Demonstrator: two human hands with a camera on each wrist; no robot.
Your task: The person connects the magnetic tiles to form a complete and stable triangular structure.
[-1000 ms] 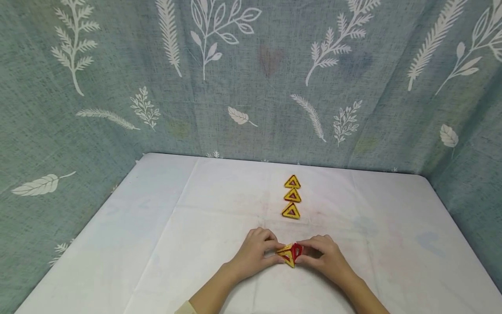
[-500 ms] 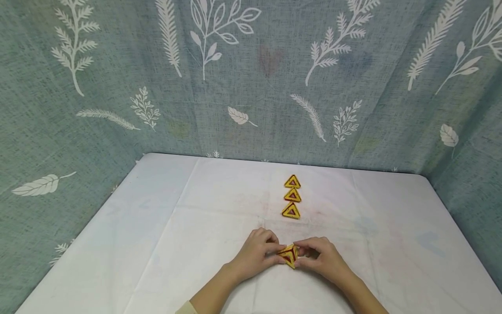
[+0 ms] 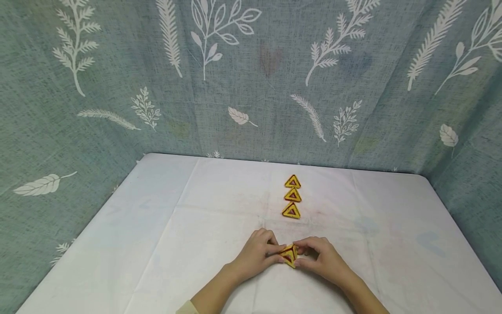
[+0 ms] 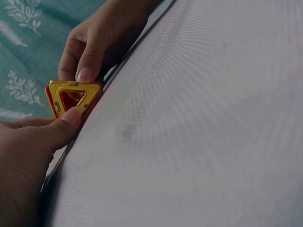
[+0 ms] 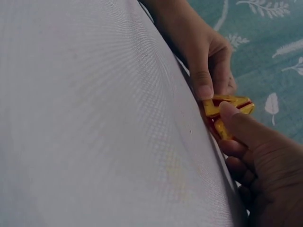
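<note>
A small pyramid of yellow and red triangular magnetic tiles [image 3: 293,252] stands between the two hands near the front of the table. My left hand [image 3: 259,252] pinches its left side between thumb and index finger. From the right, my right hand [image 3: 324,257] pinches the opposite side with thumb and fingertips. In the left wrist view a yellow triangular face [image 4: 71,86] with a triangular window shows, red behind it, and the left thumb presses its lower corner. The right wrist view shows the right thumb lying across the yellow tiles [image 5: 242,101], hiding part of them.
Three flat yellow triangular tiles with red inner edges lie in a column behind the hands: the far tile [image 3: 292,187], the middle tile [image 3: 292,200] and the near tile [image 3: 287,213]. The white-covered table [image 3: 196,244] is backed by a leaf-patterned green cloth [image 3: 251,87].
A second ago a red face stood out on the right of the piece. It has swung in, and yellow now shows there. My right fingers have shifted slightly left. The flat tiles stay put.
</note>
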